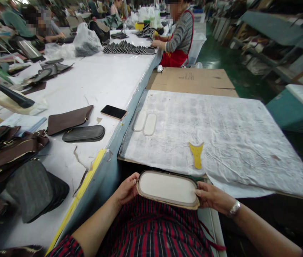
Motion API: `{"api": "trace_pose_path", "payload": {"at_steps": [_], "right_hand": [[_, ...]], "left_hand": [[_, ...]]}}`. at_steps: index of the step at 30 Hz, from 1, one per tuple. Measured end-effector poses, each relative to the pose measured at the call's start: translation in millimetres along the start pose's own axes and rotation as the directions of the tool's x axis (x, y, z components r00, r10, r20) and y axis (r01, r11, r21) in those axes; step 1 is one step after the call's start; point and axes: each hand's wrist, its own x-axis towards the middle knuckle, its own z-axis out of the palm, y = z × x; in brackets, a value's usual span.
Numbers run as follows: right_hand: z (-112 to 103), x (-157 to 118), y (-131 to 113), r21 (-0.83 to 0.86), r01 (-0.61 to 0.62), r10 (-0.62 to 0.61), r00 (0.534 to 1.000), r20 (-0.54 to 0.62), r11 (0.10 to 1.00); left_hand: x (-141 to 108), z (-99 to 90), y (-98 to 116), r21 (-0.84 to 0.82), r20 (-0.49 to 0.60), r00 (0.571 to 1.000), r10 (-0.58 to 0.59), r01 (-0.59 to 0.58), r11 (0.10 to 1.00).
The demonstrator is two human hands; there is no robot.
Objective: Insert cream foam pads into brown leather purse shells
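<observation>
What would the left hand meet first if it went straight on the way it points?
The pale oval piece: the left hand is in contact, holding its left end. Past that, probably the white-covered work surface, though relative height and depth are unclear.

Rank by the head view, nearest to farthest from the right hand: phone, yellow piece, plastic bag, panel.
1. Panel, gripped at its right end by the right hand.
2. Yellow piece, ahead on the pale sheet.
3. Phone, ahead-left on the table.
4. Plastic bag, ahead-left, far up the table.
</observation>
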Motion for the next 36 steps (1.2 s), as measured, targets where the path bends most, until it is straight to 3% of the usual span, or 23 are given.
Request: {"api": "trace_pose_path", "payload": {"at_steps": [7, 11, 14, 17, 20, 21, 23, 25, 27, 29, 32, 34, 36], "right_hand": [[-2, 1, -5, -0.024, -0.041, 0.042, 0.999, 0.015, 0.999], [2, 0, -7, -0.104, -0.031, 0.027, 0.999, -0.038, 0.994], [1, -1, -3, -0.273, 0.026, -0.064, 0.989, -0.134, 0.962], [-6, -3, -2, -0.445, 0.138, -0.265, 0.935, -0.237, 0.885], [-12, 4, -8, -0.348, 0.343, -0.421, 0.889, -0.179, 0.873], [-12, 9, -12, -0.252, 0.38, -0.423, 0.894, -0.147, 0.89], [-9, 25, -21, -0.048, 0.337, -0.34, 0.937, -0.077, 0.94], [-3, 43, -27, 0.081, 0.173, -0.175, 0.984, 0.014, 0.982], [3, 57, -30, 0.094, 0.007, -0.02, 0.992, 0.128, 0.996], [5, 62, -31, 0.016, -0.073, 0.069, 0.981, 0.179, 0.997], [1, 57, -35, -0.221, -0.064, 0.096, 0.986, 0.138, 0.973], [-4, 51, -41, -0.428, 0.011, 0.053, 0.989, 0.138, 0.904], [-7, 47, -49, -0.592, 0.126, 0.001, 0.978, 0.21, 0.796]], "left_hand": [[6, -2.9, 11, 0.038, 0.017, 1.0, -0.026, 0.026, 0.999], [4, 2.6, 30, 0.254, 0.036, 0.997, -0.07, 0.059, 0.965], [4, 1.5, 44, 0.478, 0.075, 0.99, -0.123, 0.072, 0.875], [9, -4.7, 57, 0.686, 0.144, 0.985, -0.099, -0.027, 0.727], [24, -4.3, 69, 0.811, 0.243, 0.969, -0.047, -0.176, 0.557], [32, -0.4, 73, 0.818, 0.286, 0.956, -0.06, -0.211, 0.535], [52, 13.6, 77, 0.791, 0.368, 0.917, -0.155, -0.221, 0.571], [73, 32.8, 77, 0.738, 0.398, 0.867, -0.3, -0.108, 0.666], [92, 51.9, 75, 0.716, 0.373, 0.806, -0.46, 0.065, 0.695], [106, 66.1, 75, 0.807, 0.344, 0.729, -0.592, 0.092, 0.583], [115, 75.7, 77, 0.936, 0.304, 0.652, -0.694, -0.07, 0.345], [117, 77.2, 79, 0.949, 0.303, 0.617, -0.726, -0.128, 0.288], [118, 78.6, 80, 0.939, 0.342, 0.561, -0.754, -0.17, 0.299]]}}
